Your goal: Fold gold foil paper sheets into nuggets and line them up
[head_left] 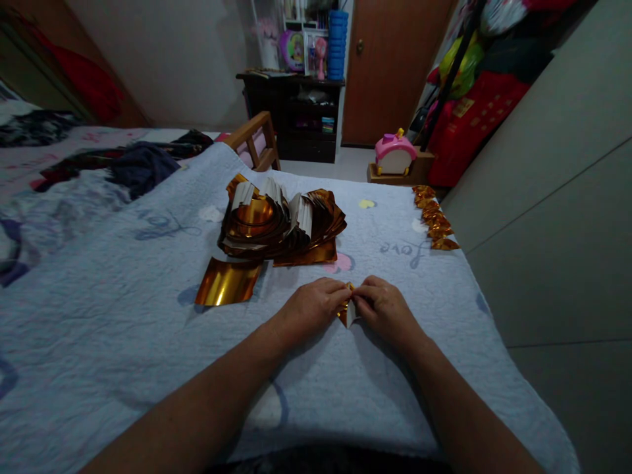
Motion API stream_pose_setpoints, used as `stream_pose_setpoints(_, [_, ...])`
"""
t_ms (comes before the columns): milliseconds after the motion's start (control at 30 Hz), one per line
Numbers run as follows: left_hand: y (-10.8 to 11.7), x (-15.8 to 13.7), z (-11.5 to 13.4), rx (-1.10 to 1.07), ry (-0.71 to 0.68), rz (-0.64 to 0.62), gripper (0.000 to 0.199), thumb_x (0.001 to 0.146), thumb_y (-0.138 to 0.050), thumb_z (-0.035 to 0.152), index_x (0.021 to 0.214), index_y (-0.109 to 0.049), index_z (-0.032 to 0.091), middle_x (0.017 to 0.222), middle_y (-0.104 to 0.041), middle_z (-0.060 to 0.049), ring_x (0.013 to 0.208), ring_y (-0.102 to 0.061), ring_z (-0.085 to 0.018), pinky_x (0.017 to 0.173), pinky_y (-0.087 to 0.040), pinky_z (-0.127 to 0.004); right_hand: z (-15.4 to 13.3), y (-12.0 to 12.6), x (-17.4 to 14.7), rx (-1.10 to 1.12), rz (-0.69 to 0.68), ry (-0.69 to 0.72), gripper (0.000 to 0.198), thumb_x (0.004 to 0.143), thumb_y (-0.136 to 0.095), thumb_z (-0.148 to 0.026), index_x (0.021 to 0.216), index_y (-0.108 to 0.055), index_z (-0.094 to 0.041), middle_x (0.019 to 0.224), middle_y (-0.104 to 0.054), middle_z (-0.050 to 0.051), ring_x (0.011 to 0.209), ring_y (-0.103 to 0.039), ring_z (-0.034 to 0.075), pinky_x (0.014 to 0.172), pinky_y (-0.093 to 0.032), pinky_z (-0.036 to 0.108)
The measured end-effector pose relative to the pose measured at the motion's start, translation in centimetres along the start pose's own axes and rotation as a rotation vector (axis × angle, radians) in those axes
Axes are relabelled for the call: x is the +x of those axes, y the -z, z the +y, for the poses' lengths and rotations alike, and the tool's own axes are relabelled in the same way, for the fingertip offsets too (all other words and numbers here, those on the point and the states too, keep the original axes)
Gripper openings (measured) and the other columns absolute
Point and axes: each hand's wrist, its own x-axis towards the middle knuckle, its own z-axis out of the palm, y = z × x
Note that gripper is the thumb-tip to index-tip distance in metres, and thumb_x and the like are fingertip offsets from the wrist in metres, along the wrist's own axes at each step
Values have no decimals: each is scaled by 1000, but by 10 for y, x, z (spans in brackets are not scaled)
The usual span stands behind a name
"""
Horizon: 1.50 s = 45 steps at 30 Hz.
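A small piece of folded foil paper (342, 315), gold on one face and pale on the other, is at the near middle of the quilted cover (197, 368), between the two hands and low over the cloth; whether it touches the cloth is hard to tell. The left hand (320, 303) pinches its left side between thumb and fingers, and the right hand (388, 306) grips it from the right, fingertips nearly meeting at the top. A pointed lower end shows below them.

The piece should prove very light, thin and springy, crisp along its creases but easily crushed or torn. The shiny face is probably slick, the pale face likely grippier. A light pinch on the doubled edges, close to the fold, looks the surest hold; pressing on the middle could flatten it.

Just beyond and to the left, a loose gold sheet (230, 283) lies slightly curled, and a corner or edge would be the place to lift it. Behind it sits a bundle of curved sheets (254, 243), gold and pale edges fanned. Toward the far right edge, a row of folded gold pieces (437, 220) lies close together. Farther off, dark clothing (143, 170) is heaped at left, and a pink toy (395, 155) stands beyond the cover.
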Motion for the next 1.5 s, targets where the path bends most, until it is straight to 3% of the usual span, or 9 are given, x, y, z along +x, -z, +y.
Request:
stream_pose_setpoints(767, [6, 1, 8, 120, 26, -142, 19, 98, -53, 23, 111, -68, 22, 108, -66, -4, 103, -57, -22, 82, -47, -31, 2, 0, -1, 7, 8, 16, 23, 87, -52, -7, 83, -73, -17, 83, -64, 6, 80, -59, 18, 76, -45, 30])
stream_pose_setpoints(1033, [3, 0, 6, 76, 53, -125, 21, 99, -50, 24, 109, -69, 22, 106, -66, -5, 102, -57, -22, 81, -46, -31, 1, -1, -1, 33, 55, 3, 27, 88, -52, -5, 101, -73, -17, 87, -65, 6, 84, -60, 18, 79, -45, 30])
stream_pose_setpoints(1333, [8, 2, 10, 115, 48, -183, 18, 98, -54, 23, 109, -68, 22, 111, -66, -4, 107, -56, -23, 86, -47, -32, -2, 0, 0, -10, 10, -13, 26, 91, -51, -6, 97, -74, -17, 85, -59, 5, 82, -57, 18, 76, -44, 28])
stream_pose_setpoints(1500, [2, 0, 6, 89, 41, -134, 23, 98, -54, 21, 119, -64, 21, 113, -67, -6, 110, -57, -22, 91, -48, -33, -1, 0, -1, -13, 9, -13, 25, 92, -52, -7, 96, -74, -16, 86, -60, 6, 82, -58, 18, 76, -44, 30])
